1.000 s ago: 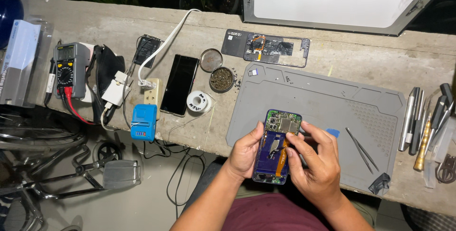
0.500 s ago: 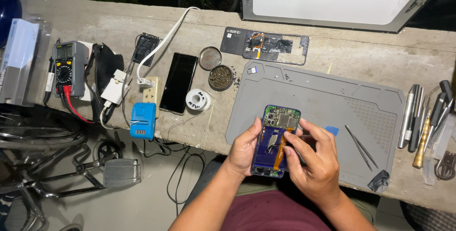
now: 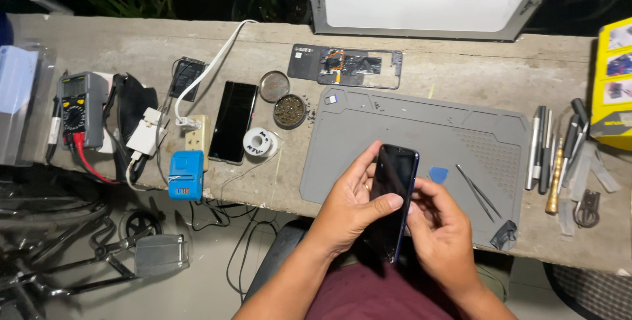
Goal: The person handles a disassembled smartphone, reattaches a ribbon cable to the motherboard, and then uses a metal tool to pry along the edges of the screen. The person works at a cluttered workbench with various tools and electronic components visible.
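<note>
Both hands clamp the dark smartphone (image 3: 393,191) on edge over the desk's near lip, left hand (image 3: 352,205) thumb on glass, right hand (image 3: 440,234) underneath; risk: grip slips, phone drops past grey repair mat (image 3: 421,129) to the floor.

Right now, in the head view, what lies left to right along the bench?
Multimeter → blue box → dark phone lying flat → solder spool → phone in both hands → blue pick → tweezers → upright tool row → yellow box.
</note>
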